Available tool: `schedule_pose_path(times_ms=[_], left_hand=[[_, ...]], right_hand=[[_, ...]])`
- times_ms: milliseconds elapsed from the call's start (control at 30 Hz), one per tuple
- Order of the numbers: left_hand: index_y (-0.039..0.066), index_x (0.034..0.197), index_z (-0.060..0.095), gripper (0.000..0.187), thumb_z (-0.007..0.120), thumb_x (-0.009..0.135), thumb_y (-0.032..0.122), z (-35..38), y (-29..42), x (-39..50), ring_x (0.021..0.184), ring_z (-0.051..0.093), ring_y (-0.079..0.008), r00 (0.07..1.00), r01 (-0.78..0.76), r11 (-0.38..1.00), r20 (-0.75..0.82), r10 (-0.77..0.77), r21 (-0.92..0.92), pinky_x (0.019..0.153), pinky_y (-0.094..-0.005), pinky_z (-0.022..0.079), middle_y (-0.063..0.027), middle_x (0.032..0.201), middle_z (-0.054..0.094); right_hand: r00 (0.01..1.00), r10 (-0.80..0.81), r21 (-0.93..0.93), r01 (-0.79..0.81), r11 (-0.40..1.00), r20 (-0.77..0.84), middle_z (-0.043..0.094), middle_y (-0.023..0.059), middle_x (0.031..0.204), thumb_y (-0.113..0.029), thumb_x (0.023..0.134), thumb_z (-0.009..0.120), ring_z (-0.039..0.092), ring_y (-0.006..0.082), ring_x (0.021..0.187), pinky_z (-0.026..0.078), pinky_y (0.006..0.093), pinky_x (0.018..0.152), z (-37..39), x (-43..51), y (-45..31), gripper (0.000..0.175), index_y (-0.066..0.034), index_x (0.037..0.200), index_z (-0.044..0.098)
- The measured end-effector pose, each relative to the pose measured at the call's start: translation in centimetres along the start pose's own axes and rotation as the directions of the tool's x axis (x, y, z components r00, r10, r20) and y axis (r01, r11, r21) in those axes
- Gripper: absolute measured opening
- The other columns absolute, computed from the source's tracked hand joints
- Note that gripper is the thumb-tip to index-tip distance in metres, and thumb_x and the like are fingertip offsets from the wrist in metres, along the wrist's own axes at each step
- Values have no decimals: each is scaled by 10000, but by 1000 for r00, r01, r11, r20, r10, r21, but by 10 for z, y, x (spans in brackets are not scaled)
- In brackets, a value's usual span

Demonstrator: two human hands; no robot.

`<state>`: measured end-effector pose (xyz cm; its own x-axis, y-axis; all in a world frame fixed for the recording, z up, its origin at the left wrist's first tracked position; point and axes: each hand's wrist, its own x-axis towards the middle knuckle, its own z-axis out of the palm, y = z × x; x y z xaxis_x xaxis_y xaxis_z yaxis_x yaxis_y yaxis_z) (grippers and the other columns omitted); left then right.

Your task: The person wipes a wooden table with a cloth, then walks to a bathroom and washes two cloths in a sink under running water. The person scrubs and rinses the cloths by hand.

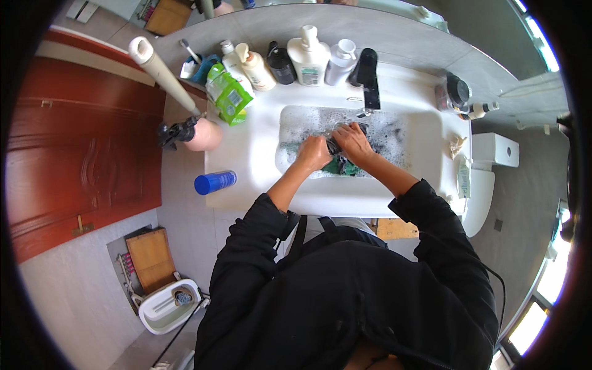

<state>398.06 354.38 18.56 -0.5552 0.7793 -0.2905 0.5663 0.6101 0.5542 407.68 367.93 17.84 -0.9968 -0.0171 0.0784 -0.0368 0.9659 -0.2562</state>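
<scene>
Both of my hands are over a white washbasin [428, 138] filled with sudsy water [305, 121]. My left hand [314, 152] is closed around one end of a bunched dark wet cloth [333, 146]. My right hand [354, 142] grips the same cloth a little further right, its knuckles upward. A green and dark part of fabric [341, 166] hangs below my hands into the foam. How far the cloth reaches under the suds is hidden. The black faucet [370, 81] stands just behind my right hand, apart from it.
Several pump bottles [310, 60] and a green pouch [228, 95] line the basin's back edge. At left are a blue can [215, 182] and a pink spray bottle [203, 134]. A jar [453, 94] and a tube [464, 178] sit at right, near a toilet [481, 194].
</scene>
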Motion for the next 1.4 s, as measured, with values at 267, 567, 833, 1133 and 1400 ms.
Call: schedule_pose_path(times_ms=[267,567,833,1133,1400], left_hand=[[23,534,585,191,658,689,109,31,-12,-41,395,520,-146,875,483,350,460,-154,-802,362,-290,376,-74,505,562],[163,1309,375,720,760,702,116,74,-59,-52,1011,572,-156,975,170,-311,206,-87,-935,768,-333,463,-83,1168,561],[147,1501,77,1235,846,541,258,83,-40,-40,1427,29,-413,923,18,737,-273,-272,-675,1101,-576,159,-163,1550,109],[37,1007,600,312,688,721,128,66,-23,-40,949,614,-389,728,-140,477,-417,-544,-868,776,-404,497,-187,953,651],[2,990,561,275,644,745,96,65,-16,-45,933,603,-418,604,-207,457,-480,-636,-865,760,-394,495,-221,924,637]], right_hand=[[919,-384,-148,369,918,-91,545,55,790,-105,756,573,564,208,864,394,366,871,-1,8,-12,107,-94,859,544],[973,-127,152,158,976,-193,617,120,871,-94,647,685,594,298,865,422,422,846,33,32,5,305,-35,931,592],[852,429,909,-392,143,300,602,140,1163,-43,754,641,597,208,1041,467,315,921,39,41,-16,490,56,1223,539],[883,346,946,-321,-48,317,680,169,945,-78,812,605,647,233,826,510,321,802,22,58,-78,243,94,981,629],[813,421,902,-275,-332,403,516,73,618,-73,783,592,519,179,598,461,303,617,55,70,-65,98,-1,738,543]])
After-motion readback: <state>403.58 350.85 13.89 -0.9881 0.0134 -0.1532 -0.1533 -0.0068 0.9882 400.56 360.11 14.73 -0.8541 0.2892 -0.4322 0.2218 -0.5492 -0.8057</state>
